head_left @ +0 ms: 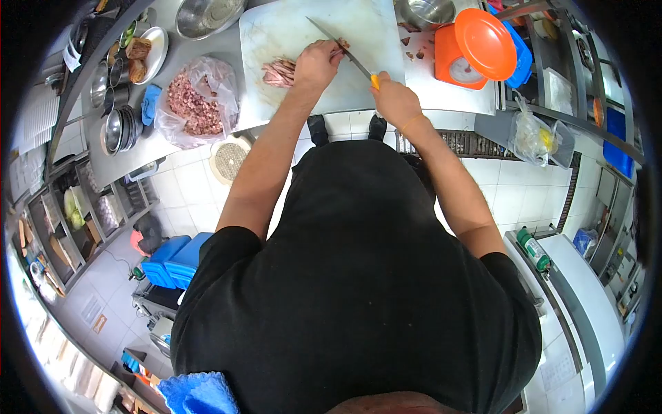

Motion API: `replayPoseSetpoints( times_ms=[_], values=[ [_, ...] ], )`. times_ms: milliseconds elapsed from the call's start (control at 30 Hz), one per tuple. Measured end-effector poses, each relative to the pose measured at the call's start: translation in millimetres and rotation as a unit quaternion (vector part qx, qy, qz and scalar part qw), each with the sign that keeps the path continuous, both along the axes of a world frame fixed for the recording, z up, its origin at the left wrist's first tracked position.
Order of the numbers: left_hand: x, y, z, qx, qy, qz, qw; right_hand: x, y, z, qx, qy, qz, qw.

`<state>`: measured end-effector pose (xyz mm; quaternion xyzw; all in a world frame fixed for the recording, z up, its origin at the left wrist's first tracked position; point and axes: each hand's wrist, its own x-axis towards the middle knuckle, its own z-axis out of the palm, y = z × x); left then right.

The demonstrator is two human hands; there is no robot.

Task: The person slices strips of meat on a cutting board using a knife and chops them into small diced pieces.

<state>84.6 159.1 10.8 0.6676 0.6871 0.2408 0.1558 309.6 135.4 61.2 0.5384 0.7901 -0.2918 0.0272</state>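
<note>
My right hand [398, 102] is closed round the yellow handle of a long kitchen knife [356, 63]. The blade slants up and to the left across a white cutting board [372, 27]. Beside the blade, my left hand [318, 63] has its fingers curled down on a small piece of meat [342, 43], mostly hidden under the fingertips. A pile of sliced meat strips [278, 72] lies on the board just left of my left wrist.
Left of the board sit a clear plastic bag of chopped meat [196, 103], a metal bowl [209, 16] and stacked metal bowls [123, 129]. To the right stands an orange kitchen scale [460, 62], with meat scraps [414, 55] near it.
</note>
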Motion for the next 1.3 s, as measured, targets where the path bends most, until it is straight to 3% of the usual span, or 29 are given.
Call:
replayPoseSetpoints(
  times_ms=[200,300,533,733,867,1133,1300],
  values=[
    [-3.4,-13.5,5.7,0.048,-0.022,0.016,0.998,11.6,-3.4,44.9,0.006,-0.020,0.007,1.000],
    [-7.4,-12.1,1.7,0.020,-0.018,0.002,1.000,26.7,-21.2,54.8,0.001,-0.038,0.014,0.999],
    [-6.6,-9.3,-5.2,0.035,-0.002,-0.004,0.999,34.7,-38.5,60.8,-0.041,-0.063,0.002,0.997],
    [-7.4,-8.4,-5.5,0.054,0.008,-0.012,0.998,3.8,-18.4,7.1,-0.049,-0.010,-0.014,0.999],
    [-6.4,-10.6,-3.9,0.026,0.013,-0.003,1.000,-19.7,5.0,1.5,-0.029,-0.006,-0.001,1.000],
    [-12.8,-23.4,-0.3,0.037,-0.001,0.010,0.999,1.1,-3.7,55.5,-0.021,-0.027,0.011,0.999],
    [-11.5,-18.9,3.5,0.005,0.015,0.007,1.000,25.0,-36.6,60.1,-0.015,-0.062,0.023,0.998]
  ],
)
